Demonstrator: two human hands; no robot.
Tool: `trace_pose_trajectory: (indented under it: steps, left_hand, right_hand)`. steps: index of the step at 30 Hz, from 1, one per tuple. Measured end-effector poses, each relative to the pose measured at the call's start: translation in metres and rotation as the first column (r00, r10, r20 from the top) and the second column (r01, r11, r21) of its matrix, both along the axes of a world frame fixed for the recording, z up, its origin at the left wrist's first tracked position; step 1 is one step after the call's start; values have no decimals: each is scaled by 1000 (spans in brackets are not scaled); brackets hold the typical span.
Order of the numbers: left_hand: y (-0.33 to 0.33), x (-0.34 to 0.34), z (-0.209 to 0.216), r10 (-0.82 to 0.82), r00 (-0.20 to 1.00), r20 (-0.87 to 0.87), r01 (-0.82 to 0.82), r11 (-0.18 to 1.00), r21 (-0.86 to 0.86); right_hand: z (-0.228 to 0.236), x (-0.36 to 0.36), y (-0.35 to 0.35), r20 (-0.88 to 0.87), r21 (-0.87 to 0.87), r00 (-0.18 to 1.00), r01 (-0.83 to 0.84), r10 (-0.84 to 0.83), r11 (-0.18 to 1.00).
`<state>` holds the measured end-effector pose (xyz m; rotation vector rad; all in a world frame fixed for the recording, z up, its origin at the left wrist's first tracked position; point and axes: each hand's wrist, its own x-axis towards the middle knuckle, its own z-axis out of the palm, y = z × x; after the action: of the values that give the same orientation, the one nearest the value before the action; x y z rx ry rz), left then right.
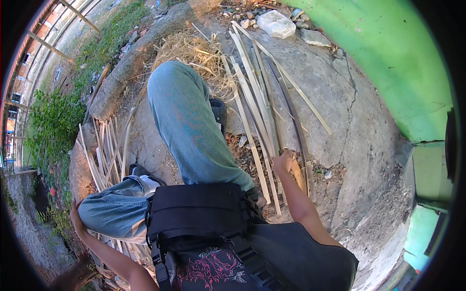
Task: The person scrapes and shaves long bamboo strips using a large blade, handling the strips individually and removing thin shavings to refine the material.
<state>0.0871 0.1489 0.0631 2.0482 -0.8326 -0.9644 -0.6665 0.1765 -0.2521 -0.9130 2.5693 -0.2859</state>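
Note:
My right hand [284, 160] is closed at the near part of a bundle of long split bamboo strips [259, 97], its fingers curled on one or more of them. Exactly which strips it grips is partly hidden by the hand. The strips are pale and dark, lying lengthwise on the concrete and fanning out at the far end. A darker strip [289, 104] lies just to the right of the bundle. My left hand [76, 216] rests against the outside of my bent left knee, holding nothing visible, its fingers partly out of sight.
More pale strips [109, 150] lie left of my foot. Curly shavings [191, 53] heap up ahead. A whitish block [276, 24] and rubble sit at the far side. A green wall [388, 58] borders the right; a low ledge [126, 63] and plants [56, 116] border the left.

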Motion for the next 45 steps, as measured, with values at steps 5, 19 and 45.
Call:
trace_pose_trajectory:
  steps: [5,19,45]
  left_hand:
    - [-2,-2,-1,1,998,-57,-2,1000,-11]
    - [-5,-3,0,46,998,-36,-46,999,11]
    - [-3,-8,5,126,976,-178,-121,992,40]
  right_hand:
    - [-14,-5,0,25,3,999,-44,43,999]
    - [-26,-53,11,-221,-419,966,-218,133,881]
    - [-36,-57,-88,67,-36,990,130,-127,991]
